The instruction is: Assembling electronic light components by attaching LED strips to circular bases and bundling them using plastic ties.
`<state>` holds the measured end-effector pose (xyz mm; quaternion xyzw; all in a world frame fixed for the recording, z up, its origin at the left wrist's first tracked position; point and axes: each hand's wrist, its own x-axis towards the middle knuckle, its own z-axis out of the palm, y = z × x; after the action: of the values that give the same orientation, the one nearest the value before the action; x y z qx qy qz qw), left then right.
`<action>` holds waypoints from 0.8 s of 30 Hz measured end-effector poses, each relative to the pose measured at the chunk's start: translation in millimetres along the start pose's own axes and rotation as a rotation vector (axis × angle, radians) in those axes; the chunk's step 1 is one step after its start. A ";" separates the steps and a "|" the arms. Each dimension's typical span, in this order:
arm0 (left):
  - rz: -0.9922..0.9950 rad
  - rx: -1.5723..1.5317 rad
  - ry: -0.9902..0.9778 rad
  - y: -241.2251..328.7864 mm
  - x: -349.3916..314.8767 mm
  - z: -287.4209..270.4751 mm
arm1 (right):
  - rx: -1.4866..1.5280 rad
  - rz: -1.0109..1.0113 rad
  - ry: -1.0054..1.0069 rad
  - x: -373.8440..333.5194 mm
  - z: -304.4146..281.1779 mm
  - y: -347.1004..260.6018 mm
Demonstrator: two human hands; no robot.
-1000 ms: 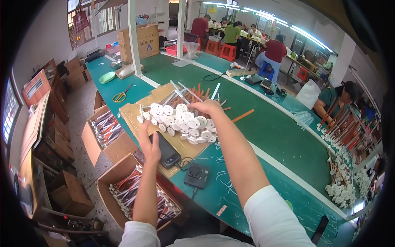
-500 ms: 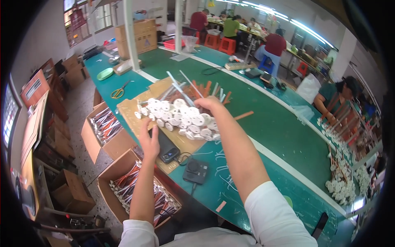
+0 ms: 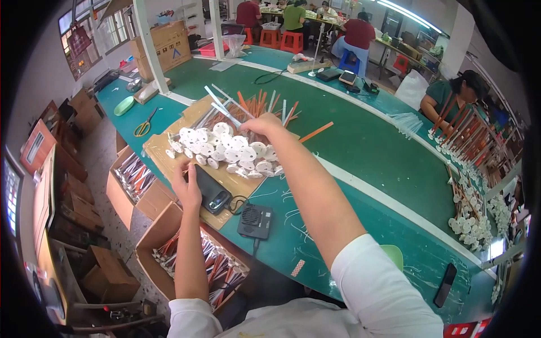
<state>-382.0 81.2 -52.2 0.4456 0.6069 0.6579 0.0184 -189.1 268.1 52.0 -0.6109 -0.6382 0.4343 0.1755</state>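
A pile of white round discs (image 3: 221,147) on thin orange and silvery sticks (image 3: 255,104) lies on a brown cardboard sheet (image 3: 163,151). My right hand (image 3: 264,125) reaches in from the right with its fingers curled round sticks just behind the discs; the fingertips are partly hidden. Below the pile's near left end is my left hand (image 3: 187,188), thumb and fingers apart and nothing seen in them. It is beside a black power bank (image 3: 209,188) with a small display. A cable runs from there towards a black square box with a grille (image 3: 255,221).
Open cartons (image 3: 147,256) of similar sticks stand left of the green table (image 3: 344,147). Scissors (image 3: 145,125) and a green dish (image 3: 124,106) lie far left. A black phone (image 3: 445,285) lies right. Across the table, a co-worker (image 3: 451,101) sits by more disc-tipped sticks.
The whole view has shifted, so the table things appear higher and farther left. My right hand stays at the sticks, and my left hand remains beside the power bank with its fingers less spread.
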 end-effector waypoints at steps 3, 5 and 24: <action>0.012 0.000 0.015 2.7 -0.8 -6.0 | -0.054 -0.036 -0.015 -1.3 7.6 -4.4; 0.008 0.024 0.017 1.6 -2.3 -2.7 | -0.067 -0.046 -0.022 9.8 5.7 -1.3; 0.001 0.049 0.070 -4.6 2.7 -9.1 | 0.203 -0.064 -0.041 -18.7 -52.3 7.0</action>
<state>-391.4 76.8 -53.2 0.4231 0.6226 0.6581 -0.0141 -141.6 267.6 81.7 -0.5605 -0.6136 0.5031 0.2371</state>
